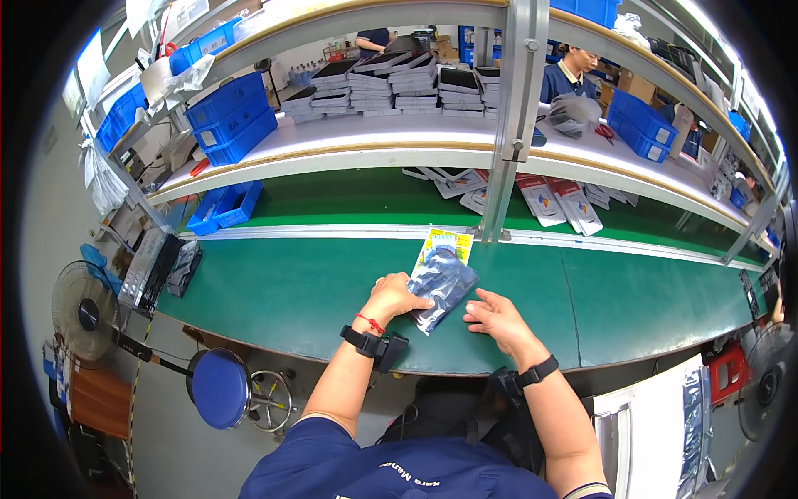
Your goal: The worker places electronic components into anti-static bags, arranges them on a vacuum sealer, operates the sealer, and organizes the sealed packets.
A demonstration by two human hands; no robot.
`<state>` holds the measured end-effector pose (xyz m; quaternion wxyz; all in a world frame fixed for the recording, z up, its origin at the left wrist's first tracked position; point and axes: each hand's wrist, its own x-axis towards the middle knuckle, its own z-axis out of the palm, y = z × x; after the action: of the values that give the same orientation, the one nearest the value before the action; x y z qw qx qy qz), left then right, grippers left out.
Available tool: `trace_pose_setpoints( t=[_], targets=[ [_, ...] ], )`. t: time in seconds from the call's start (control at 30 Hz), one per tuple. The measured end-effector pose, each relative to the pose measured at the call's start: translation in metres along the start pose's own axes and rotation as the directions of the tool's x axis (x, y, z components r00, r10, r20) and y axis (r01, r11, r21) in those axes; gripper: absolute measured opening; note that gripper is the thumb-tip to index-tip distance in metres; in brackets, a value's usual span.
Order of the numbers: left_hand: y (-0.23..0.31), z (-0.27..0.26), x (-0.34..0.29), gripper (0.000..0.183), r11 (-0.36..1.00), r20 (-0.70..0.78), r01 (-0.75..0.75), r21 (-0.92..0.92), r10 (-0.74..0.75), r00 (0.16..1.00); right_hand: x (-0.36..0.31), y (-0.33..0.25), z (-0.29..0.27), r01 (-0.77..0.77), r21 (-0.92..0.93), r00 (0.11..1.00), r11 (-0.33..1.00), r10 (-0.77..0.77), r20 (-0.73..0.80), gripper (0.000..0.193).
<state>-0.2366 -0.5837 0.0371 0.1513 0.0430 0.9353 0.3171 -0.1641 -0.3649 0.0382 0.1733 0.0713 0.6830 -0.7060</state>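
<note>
A shiny grey-blue anti-static bag (445, 279) lies at a slant on the green bench top in front of me. My left hand (395, 297) grips its left edge, with the thumb across the lower part. Just right of the bag is my right hand (496, 320), its fingers loosely bent and apart, holding nothing. It looks clear of the bag's edge. Beyond the bag, partly covered by it, a yellow and white printed card (450, 241) sticks out. What the bag contains cannot be made out.
A metal post (510, 125) rises behind the bench. Red and white cards (553, 202) and blue bins (226, 208) sit under the shelf; stacks of dark flat panels (391, 83) stand on it. A co-worker (569, 75) is behind. At left are a stool (220, 388) and a fan (87, 313).
</note>
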Motion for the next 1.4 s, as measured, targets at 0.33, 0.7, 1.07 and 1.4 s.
trace_pose_setpoints(
  t=[0.33, 0.7, 1.07, 1.4],
  targets=[
    [0.005, 0.03, -0.029, 0.059, 0.925, -0.216, -0.24, -0.294, 0.18, 0.96, 0.003, 0.017, 0.012, 0.113, 0.182, 0.993, 0.977, -0.105, -0.051, 0.073],
    [0.106, 0.089, -0.083, 0.048, 0.228, -0.201, -0.289, -0.93, 0.344, 0.917, -0.068, 0.015, -0.009, 0.426, 0.493, 0.901, 0.758, -0.307, -0.307, 0.02],
    [0.109, 0.099, -0.047, 0.084, 0.681, 0.759, 0.362, -0.636, 0.637, 0.135, -0.163, -0.018, -0.115, -0.001, -0.512, 0.876, 0.859, 0.247, 0.413, 0.03],
    [0.138, 0.183, -0.114, 0.04, 0.669, 0.81, 0.541, -0.509, 0.586, 0.037, -0.205, -0.016, -0.118, -0.089, -0.475, 0.98, 0.876, -0.01, -0.201, 0.033]
  ],
)
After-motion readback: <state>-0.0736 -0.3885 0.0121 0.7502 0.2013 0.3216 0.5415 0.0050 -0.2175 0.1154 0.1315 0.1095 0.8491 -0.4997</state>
